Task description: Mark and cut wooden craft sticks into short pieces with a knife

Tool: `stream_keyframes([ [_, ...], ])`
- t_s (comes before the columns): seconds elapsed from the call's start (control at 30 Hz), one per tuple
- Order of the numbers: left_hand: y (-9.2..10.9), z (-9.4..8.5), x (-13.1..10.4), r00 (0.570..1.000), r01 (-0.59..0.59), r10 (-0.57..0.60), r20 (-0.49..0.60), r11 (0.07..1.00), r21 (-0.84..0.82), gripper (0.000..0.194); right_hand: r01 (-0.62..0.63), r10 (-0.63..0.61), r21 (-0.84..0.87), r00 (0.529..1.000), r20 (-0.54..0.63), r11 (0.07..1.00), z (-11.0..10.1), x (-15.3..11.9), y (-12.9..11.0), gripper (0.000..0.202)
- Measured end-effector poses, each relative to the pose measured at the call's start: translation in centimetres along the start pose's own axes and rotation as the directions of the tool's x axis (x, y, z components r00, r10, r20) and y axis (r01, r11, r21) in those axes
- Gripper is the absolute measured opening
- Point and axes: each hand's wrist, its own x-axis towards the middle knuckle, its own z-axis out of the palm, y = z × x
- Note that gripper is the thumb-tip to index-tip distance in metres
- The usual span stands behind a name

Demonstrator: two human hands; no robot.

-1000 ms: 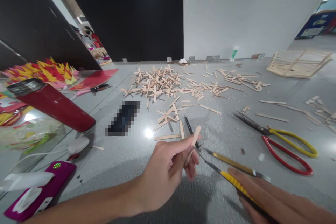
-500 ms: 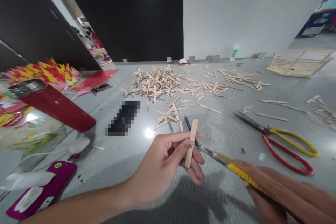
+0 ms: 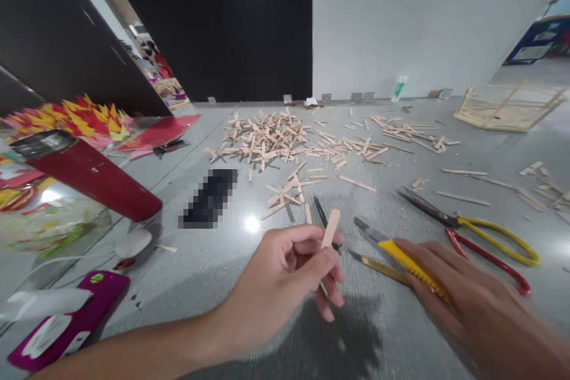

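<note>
My left hand (image 3: 289, 273) pinches a wooden craft stick (image 3: 331, 227) between thumb and fingers. Its upper end sticks up past the thumb, which covers the middle. On the right, my right hand (image 3: 463, 297) is closed over a yellow utility knife (image 3: 412, 261), whose blade points up and left. Just below that blade, a second, slim knife with a brass-coloured handle (image 3: 383, 269) lies on the grey table, partly under my right hand. A black pen (image 3: 320, 212) lies behind the left fingers. Scissors (image 3: 454, 222) with yellow and red handles lie beyond my right hand.
Craft sticks (image 3: 267, 139) are heaped at the back, with more scattered rightward. A stick frame (image 3: 507, 108) stands back right. On the left are a red flask (image 3: 98, 178), a dark pixelated rectangle (image 3: 211, 199), a purple phone-like object (image 3: 71, 320) and folded paper (image 3: 75, 119).
My right hand has moved up and left with the utility knife, uncovering more of the slim knife. My left thumb now covers the stick's middle, where a notch-like mark showed before.
</note>
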Motion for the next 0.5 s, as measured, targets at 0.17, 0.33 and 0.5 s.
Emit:
stream_keyframes([
  [0.17,0.2,-0.2,0.1,0.999,-0.018,0.014,0.033,0.994,0.108,0.034,0.061,-0.061,-0.003,0.997,0.057,0.998,0.5,0.4,1.4,0.041],
  [0.33,0.8,-0.2,-0.3,0.997,-0.074,0.066,0.043,0.973,0.219,0.033,-0.038,0.064,-0.285,0.995,0.081,0.958,-0.7,-0.1,6.4,0.034],
  [0.5,1.8,0.0,-1.2,0.993,-0.118,0.112,0.041,0.965,0.233,0.018,-0.174,0.202,-0.285,0.977,0.072,0.942,0.2,-1.9,11.9,0.043],
])
